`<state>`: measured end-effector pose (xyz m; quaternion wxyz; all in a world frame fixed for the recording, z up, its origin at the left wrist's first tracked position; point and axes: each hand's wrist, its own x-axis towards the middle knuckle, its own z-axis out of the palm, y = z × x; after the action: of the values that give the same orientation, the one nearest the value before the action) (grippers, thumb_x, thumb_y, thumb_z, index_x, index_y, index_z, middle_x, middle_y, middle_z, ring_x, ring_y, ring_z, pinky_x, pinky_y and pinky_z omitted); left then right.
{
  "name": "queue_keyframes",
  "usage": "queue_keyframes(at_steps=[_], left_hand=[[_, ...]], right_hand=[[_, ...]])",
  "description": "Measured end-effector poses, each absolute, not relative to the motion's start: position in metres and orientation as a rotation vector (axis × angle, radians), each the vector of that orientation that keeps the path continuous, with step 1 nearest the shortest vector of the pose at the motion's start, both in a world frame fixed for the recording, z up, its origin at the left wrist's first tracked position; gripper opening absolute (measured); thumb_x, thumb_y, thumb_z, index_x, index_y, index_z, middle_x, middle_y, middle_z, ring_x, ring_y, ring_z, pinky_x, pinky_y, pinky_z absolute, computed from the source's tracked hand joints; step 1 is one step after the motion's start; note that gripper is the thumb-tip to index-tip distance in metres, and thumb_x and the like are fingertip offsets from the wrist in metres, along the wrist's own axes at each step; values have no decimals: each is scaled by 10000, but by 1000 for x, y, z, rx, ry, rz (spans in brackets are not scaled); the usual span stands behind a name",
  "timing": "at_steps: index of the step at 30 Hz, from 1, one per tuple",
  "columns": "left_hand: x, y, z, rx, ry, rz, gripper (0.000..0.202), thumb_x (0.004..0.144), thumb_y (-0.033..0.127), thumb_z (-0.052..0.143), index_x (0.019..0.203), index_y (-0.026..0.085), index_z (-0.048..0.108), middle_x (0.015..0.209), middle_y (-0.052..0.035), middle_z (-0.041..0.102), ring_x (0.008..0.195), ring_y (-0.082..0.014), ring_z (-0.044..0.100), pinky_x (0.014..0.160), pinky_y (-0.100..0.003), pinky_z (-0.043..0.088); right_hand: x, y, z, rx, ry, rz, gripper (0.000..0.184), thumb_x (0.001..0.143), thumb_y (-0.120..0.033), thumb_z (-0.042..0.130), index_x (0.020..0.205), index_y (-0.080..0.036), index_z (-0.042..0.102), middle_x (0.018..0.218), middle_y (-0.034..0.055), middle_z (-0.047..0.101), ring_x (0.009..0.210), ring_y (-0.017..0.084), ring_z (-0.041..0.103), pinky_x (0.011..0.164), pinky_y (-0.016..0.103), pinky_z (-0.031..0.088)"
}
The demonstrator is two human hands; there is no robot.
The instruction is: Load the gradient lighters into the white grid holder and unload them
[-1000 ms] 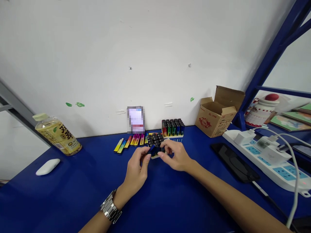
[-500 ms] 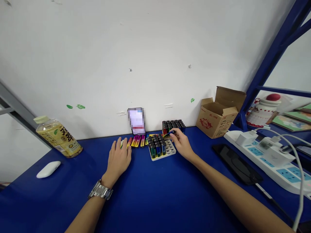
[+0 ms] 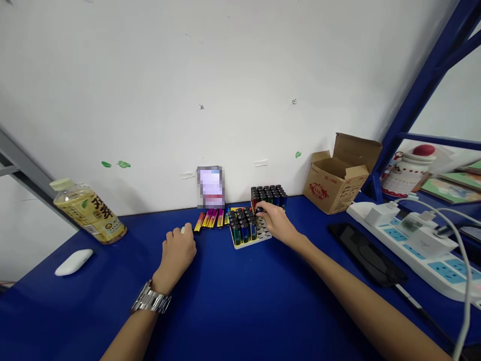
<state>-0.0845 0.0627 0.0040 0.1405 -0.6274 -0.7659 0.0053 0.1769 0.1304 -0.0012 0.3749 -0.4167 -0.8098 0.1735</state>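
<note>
Tray [image 3: 263, 233] mostly filled, few slots empty.
Right hand [image 3: 277, 224] pinched a black-capped lighter [image 3: 259, 210] there; left hand [image 3: 176, 251] closed its grip around a yellow lighter [image 3: 183, 229]; loose lighters [image 3: 210, 218] lay on the counter [image 3: 240, 301].

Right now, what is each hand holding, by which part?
Left hand wraps a lighter, only its tip showing; right hand pinches another lighter by its black top.

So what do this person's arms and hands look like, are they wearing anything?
Both forearms are bare, with no sleeves in view, and neither the left hand nor the right hand has a glove. A silver metal link watch sits on the left wrist.
</note>
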Motion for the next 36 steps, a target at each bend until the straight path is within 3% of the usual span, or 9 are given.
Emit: queue_keyframes(at_steps=[6, 9, 13, 18, 21, 25, 28, 32, 36], left_hand=[[-80, 63, -2, -1654, -2275, -27, 294, 840, 179, 375, 1046, 51, 541, 920, -229, 542, 814, -339, 584, 606, -376, 472], [-85, 63, -5, -1716, -2253, -46, 302, 853, 149, 328, 1039, 28, 533, 868, -211, 534, 774, -330, 602, 602, -380, 481], [-89, 64, -5, -1772, -2256, -192, 290, 819, 72, 317, 1023, 22, 517, 865, -184, 508, 682, -254, 581, 598, -382, 495], [-79, 65, 3, -1895, -2216, -898, 320, 896, 221, 323, 1168, 79, 413, 953, -139, 492, 678, -201, 541, 628, -382, 507], [-62, 57, 9, -2148, -2115, -1431, 373, 934, 330, 316, 1228, 102, 346, 782, -44, 525, 642, -178, 545, 659, -355, 500], [-36, 39, 16, -2404, -2012, -1984, 394, 933, 426, 367, 1237, 178, 330, 645, 32, 553, 563, -139, 537, 546, -261, 455], [-22, 28, 19, -2440, -1968, -2122, 387, 909, 437, 435, 1211, 201, 384, 660, 35, 582, 591, -132, 571, 559, -249, 461], [-13, 21, 19, -2365, -1947, -2166, 379, 884, 420, 490, 1187, 201, 429, 733, 18, 609, 677, -142, 608, 670, -281, 503], [-10, 21, 15, -2242, -1900, -2150, 346, 861, 389, 528, 1152, 209, 481, 974, -36, 632, 888, -171, 627, 819, -314, 500]], right_hand=[[171, 131, -1, -1111, -2104, 504, 116, 907, -171, 440, 903, -179, 556, 631, -11, 513, 607, 156, 483, 584, 240, 323], [168, 133, -12, -1279, -2107, 391, 163, 901, -143, 441, 775, -175, 540, 653, 15, 506, 662, 176, 479, 601, 252, 318], [167, 132, -24, -1352, -2144, 312, 163, 878, -102, 466, 758, -166, 556, 735, 44, 515, 762, 191, 497, 658, 259, 348], [169, 124, -21, -1331, -2179, 326, 201, 893, -110, 428, 752, -165, 560, 751, 44, 529, 721, 164, 504, 644, 251, 347], [169, 119, -16, -1273, -2227, 346, 224, 887, -104, 403, 728, -171, 546, 738, 42, 550, 695, 158, 512, 616, 246, 339], [166, 109, -9, -1209, -2003, 308, 185, 887, -164, 407, 781, -173, 558, 677, 27, 571, 616, 152, 517, 578, 250, 341], [159, 95, -1, -1017, -1799, 211, 203, 903, -245, 404, 786, -172, 553, 641, 18, 568, 570, 137, 513, 567, 249, 356], [146, 70, 7, -632, -2132, 108, 208, 823, -373, 553, 726, -189, 547, 630, 2, 575, 583, 140, 525, 563, 252, 354], [134, 58, 7, -790, -2298, 242, 263, 824, -440, 606, 818, -182, 559, 769, 30, 638, 644, 158, 572, 540, 243, 342]])
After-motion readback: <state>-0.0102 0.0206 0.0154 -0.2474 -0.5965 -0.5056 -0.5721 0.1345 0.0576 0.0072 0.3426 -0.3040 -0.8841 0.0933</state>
